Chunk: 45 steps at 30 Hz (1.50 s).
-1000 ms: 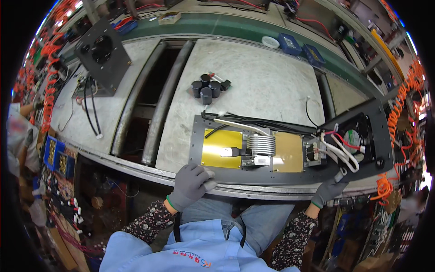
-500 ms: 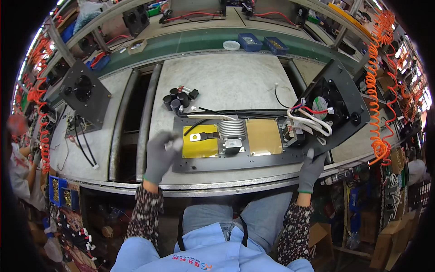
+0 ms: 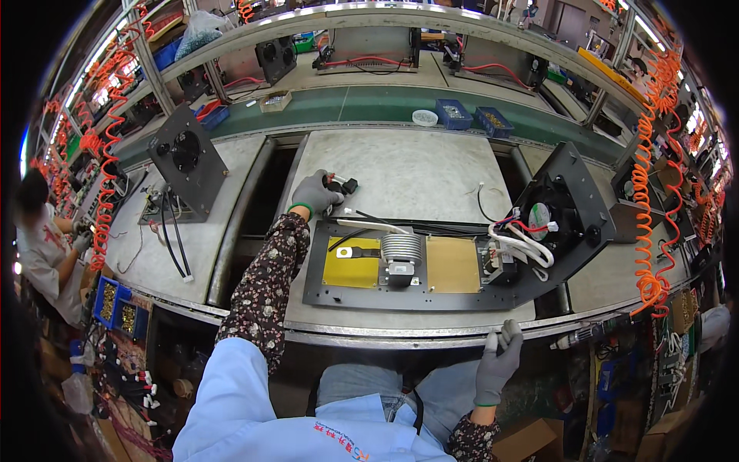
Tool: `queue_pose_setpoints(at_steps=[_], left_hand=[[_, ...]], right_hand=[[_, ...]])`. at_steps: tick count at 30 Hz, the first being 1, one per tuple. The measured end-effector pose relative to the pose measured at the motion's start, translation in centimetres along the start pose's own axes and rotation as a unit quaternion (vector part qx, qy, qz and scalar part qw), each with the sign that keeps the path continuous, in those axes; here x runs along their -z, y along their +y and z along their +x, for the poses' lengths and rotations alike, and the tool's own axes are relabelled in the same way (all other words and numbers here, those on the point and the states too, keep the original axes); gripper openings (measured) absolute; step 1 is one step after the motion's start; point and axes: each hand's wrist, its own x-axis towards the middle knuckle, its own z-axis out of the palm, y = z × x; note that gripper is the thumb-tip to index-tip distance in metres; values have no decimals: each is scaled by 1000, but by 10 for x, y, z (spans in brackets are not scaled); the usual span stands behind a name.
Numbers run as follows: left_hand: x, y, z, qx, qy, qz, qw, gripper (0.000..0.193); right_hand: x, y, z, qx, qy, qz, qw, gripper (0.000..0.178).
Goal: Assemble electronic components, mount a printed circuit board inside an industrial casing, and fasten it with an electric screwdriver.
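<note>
My left hand (image 3: pixel 315 193), in a grey glove, is at the back left corner of the metal panel, its fingers curled over a cluster of small black cylindrical parts. The hand hides most of them; one black piece (image 3: pixel 350 187) shows past the fingertips. My right hand (image 3: pixel 499 364), also gloved, is raised before the bench's front edge, fingers apart and holding nothing. Between them lies the dark panel (image 3: pixel 369 297) with a silver coil (image 3: pixel 402 249), a yellow sheet (image 3: pixel 350 272) and a tan sheet (image 3: pixel 453 266). A fan (image 3: pixel 548 219) sits in its upright end plate at right.
Another fan assembly (image 3: pixel 188 165) stands on the bench to the left. Blue bins (image 3: pixel 454 114) and a white round dish (image 3: pixel 424 118) sit on the green strip behind. An orange coiled hose (image 3: pixel 643 208) hangs at right above a power driver (image 3: pixel 589 333). A co-worker (image 3: pixel 54 246) is at far left.
My left hand has moved from the panel's left end up and away to the black parts. My right hand has let go of the panel's right side and come back off the bench.
</note>
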Motion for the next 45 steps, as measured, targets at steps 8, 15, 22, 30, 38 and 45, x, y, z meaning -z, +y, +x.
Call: queue_pose_setpoints(at_steps=[8,15,22,30,38,45], left_hand=[[40,-18,11,-97,290,-363,880,41],[73,148,-176,-265,48,-367,890,66],[-22,153,-259,-228,-47,-375,897,64],[-52,137,-272,-190,-139,-371,898,55],[-77,140,-272,-118,-131,-439,881,53],[-91,150,-267,-179,-137,-392,892,53]], right_hand=[[-14,-44,-7,46,-53,31,997,45],[-54,-112,-10,139,-144,244,949,81],[-39,-94,-33,-32,-139,338,930,97],[-11,-52,-14,-151,-215,466,845,74],[-16,-47,1,-154,-166,199,954,62],[-19,-39,0,-70,-137,-12,988,91]])
